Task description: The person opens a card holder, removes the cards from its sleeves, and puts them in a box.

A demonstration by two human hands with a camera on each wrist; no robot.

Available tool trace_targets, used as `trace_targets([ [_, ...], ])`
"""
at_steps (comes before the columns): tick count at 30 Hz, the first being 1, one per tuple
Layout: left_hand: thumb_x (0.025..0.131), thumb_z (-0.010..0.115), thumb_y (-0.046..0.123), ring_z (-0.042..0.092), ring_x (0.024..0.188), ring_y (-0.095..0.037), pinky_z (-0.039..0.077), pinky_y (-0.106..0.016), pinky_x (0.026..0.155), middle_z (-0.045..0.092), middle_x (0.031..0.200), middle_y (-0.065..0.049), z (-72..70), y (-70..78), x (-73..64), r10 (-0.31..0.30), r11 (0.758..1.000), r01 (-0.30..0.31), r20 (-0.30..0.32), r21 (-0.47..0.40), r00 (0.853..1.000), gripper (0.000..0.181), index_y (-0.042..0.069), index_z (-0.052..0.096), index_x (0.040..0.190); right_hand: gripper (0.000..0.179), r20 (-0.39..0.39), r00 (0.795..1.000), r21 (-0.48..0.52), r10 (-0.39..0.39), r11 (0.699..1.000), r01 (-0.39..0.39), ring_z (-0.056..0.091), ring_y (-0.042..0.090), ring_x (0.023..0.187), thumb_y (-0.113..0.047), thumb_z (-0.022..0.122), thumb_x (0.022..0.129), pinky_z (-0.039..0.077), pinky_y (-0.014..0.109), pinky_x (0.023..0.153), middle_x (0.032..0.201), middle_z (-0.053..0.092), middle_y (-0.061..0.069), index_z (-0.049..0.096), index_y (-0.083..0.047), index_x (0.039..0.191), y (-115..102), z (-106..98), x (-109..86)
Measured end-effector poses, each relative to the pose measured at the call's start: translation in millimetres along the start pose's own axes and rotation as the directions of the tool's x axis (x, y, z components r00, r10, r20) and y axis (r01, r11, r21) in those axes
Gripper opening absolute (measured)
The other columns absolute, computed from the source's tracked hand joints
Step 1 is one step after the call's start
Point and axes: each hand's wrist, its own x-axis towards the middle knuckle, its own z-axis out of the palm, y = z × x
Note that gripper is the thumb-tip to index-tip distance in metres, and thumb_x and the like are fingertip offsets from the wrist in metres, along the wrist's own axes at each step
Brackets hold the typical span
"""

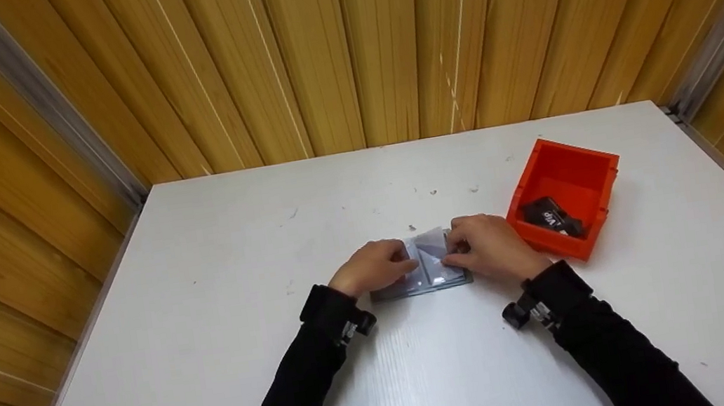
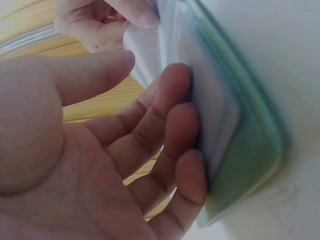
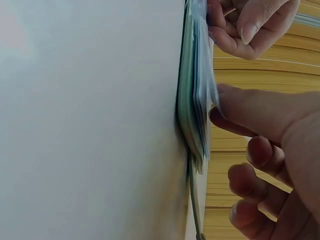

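A card holder [image 1: 424, 285] with clear plastic sleeves lies open on the white table, its green cover [image 2: 250, 172] showing in the left wrist view. My left hand [image 1: 375, 268] is on its left side. The fingertips rest against the sleeves, and the thumb stands apart from the other fingers. On the other side, my right hand [image 1: 494, 247] pinches a lifted clear sleeve [image 1: 434, 244] between thumb and forefinger. Its other fingers are loosely bent, away from the sleeves. Edge-on in the right wrist view, the stacked sleeves [image 3: 201, 95] fan out slightly above the cover.
An orange bin [image 1: 605, 197] stands to the right, close by my right hand. Inside are black cards [image 1: 551, 215], one with "VIP" lettering. Small scuffs mark the white table [image 1: 229, 264]. Wood-patterned panels [image 1: 375, 45] rise behind the table and at both sides.
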Motion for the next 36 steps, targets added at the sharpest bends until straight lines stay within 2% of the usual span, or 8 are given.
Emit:
trace_targets([
  [8, 0.105, 0.057, 0.036, 0.052, 0.077, -0.013, 0.041, -0.028, 0.071, 0.061, 0.082, 0.002, -0.8, 1.0, 0.1, 0.009, 1.000, -0.009, 0.008, -0.026, 1.000, 0.030, 0.010, 0.067, 0.096, 0.009, -0.006, 0.999, 0.016, -0.043, 0.999, 0.043, 0.054, 0.017, 0.078, -0.028, 0.080, 0.092, 0.046, 0.032, 0.073, 0.080, 0.059, -0.004, 0.077, -0.020, 0.089, 1, 0, -2.2],
  [13, 0.109, 0.033, 0.056, 0.063, 0.094, -0.019, 0.048, -0.036, 0.091, 0.072, 0.095, -0.007, -1.3, -0.2, -2.6, -0.049, 0.990, 0.050, 0.006, -0.131, 0.999, 0.064, 0.006, 0.072, 0.107, 0.029, 0.156, 0.980, 0.165, -0.122, 0.982, 0.096, 0.056, 0.017, 0.091, -0.039, 0.057, 0.106, 0.047, 0.035, 0.082, 0.094, 0.061, -0.003, 0.075, -0.021, 0.120, -4, 5, -4.0],
  [17, 0.108, 0.047, 0.041, 0.059, 0.084, -0.019, 0.048, -0.033, 0.078, 0.063, 0.087, -0.004, -2.4, -4.3, -2.4, -0.089, 0.993, 0.084, -0.049, -0.089, 0.995, 0.042, 0.008, 0.066, 0.090, 0.038, 0.272, 0.954, 0.162, -0.128, 0.983, 0.086, 0.057, 0.021, 0.101, -0.039, 0.051, 0.109, 0.046, 0.039, 0.087, 0.111, 0.062, 0.001, 0.063, -0.029, 0.144, -11, 9, -5.7],
  [21, 0.096, 0.064, 0.020, 0.048, 0.065, -0.016, 0.037, -0.028, 0.060, 0.049, 0.071, 0.002, -3.6, -7.8, -2.5, -0.133, 0.990, 0.137, -0.099, 0.041, 0.986, 0.030, 0.015, 0.049, 0.071, 0.046, 0.260, 0.964, 0.092, -0.055, 0.995, 0.032, 0.055, 0.019, 0.102, -0.032, 0.066, 0.102, 0.050, 0.040, 0.092, 0.125, 0.064, 0.003, 0.057, -0.034, 0.148, -10, 10, -5.3],
  [25, 0.089, 0.070, 0.022, 0.051, 0.063, -0.016, 0.038, -0.029, 0.060, 0.055, 0.068, 0.001, -5.4, -8.6, -3.6, -0.170, 0.973, 0.185, -0.116, 0.134, 0.979, 0.027, 0.013, 0.055, 0.069, 0.068, 0.241, 0.968, 0.057, 0.070, 0.995, -0.086, 0.055, 0.024, 0.114, -0.039, 0.077, 0.093, 0.049, 0.047, 0.107, 0.144, 0.060, 0.004, 0.049, -0.032, 0.154, 0, 3, -5.8],
  [29, 0.085, 0.078, 0.028, 0.061, 0.070, -0.021, 0.045, -0.033, 0.063, 0.069, 0.078, -0.007, -6.2, -7.1, -4.0, -0.202, 0.953, 0.235, -0.175, 0.192, 0.964, 0.025, 0.005, 0.069, 0.087, 0.077, 0.219, 0.965, 0.029, 0.142, 0.988, -0.152, 0.056, 0.026, 0.111, -0.045, 0.083, 0.087, 0.052, 0.044, 0.099, 0.135, 0.063, 0.007, 0.050, -0.026, 0.154, 8, -5, -6.8],
  [32, 0.080, 0.087, 0.028, 0.066, 0.076, -0.025, 0.052, -0.039, 0.068, 0.074, 0.090, -0.013, -3.7, -3.8, -2.7, -0.193, 0.944, 0.255, -0.276, 0.209, 0.942, 0.053, 0.001, 0.063, 0.119, 0.080, 0.214, 0.964, 0.021, 0.161, 0.985, -0.169, 0.055, 0.025, 0.105, -0.046, 0.085, 0.084, 0.050, 0.038, 0.088, 0.123, 0.064, 0.007, 0.052, -0.023, 0.153, 12, -9, -7.5],
  [36, 0.082, 0.086, 0.019, 0.066, 0.078, -0.026, 0.051, -0.041, 0.070, 0.073, 0.091, -0.012, 5.3, 3.4, 1.4, -0.097, 0.967, 0.163, -0.310, 0.194, 0.946, 0.059, 0.011, 0.057, 0.133, 0.081, 0.220, 0.965, 0.028, 0.143, 0.988, -0.152, 0.054, 0.023, 0.099, -0.044, 0.086, 0.083, 0.043, 0.034, 0.078, 0.107, 0.061, 0.005, 0.050, -0.025, 0.154, 15, -11, -7.7],
])
